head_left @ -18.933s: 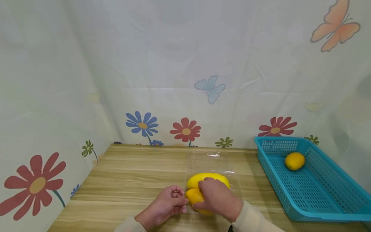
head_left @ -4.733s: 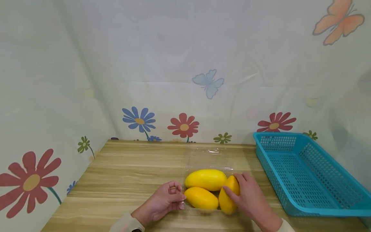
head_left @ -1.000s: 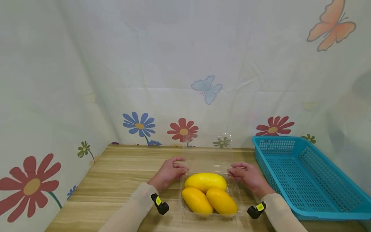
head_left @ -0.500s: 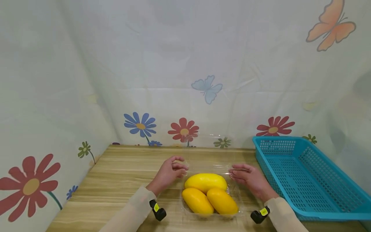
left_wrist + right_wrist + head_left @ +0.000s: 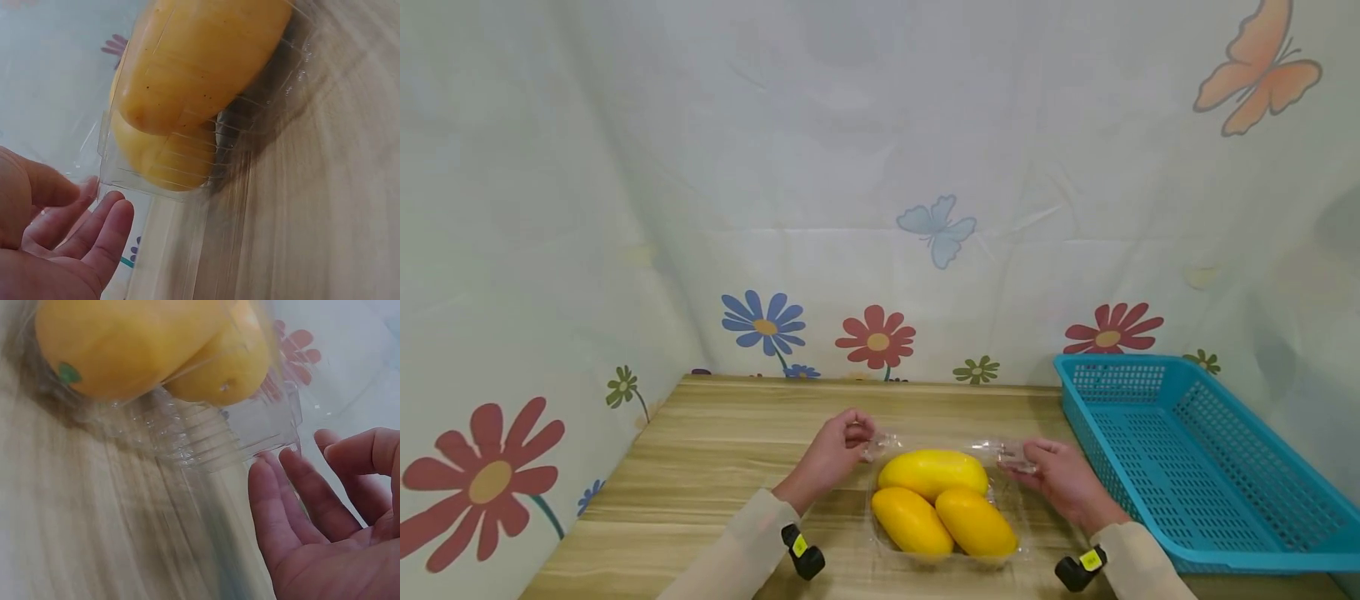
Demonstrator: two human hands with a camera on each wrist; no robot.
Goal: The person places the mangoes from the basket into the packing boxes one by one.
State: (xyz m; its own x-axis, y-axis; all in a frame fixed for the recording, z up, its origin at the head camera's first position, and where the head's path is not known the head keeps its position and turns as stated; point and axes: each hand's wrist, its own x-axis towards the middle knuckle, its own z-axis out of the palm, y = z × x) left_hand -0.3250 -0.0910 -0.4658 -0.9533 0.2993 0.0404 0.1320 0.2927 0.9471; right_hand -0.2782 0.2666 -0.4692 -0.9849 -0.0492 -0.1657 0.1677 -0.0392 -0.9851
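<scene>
A clear plastic clamshell container stands on the wooden table with three yellow mangoes in it. One long mango lies across the back; a left mango and a right mango lie slanted in front. The clear lid leans forward over the back of the container. At its left corner, my left hand pinches the lid's edge with thumb and fingers. My right hand pinches the opposite corner. In the wrist views the see-through edge between the fingertips is hard to make out.
A blue perforated basket stands at the table's right side, close to my right forearm. Behind the wooden table hangs a white curtain printed with flowers and butterflies.
The lid, upright half a second ago, has tipped forward, both hands at its corners. Earlier, the right hand placed mangoes inside; the last mango in the basket has gone from there.
</scene>
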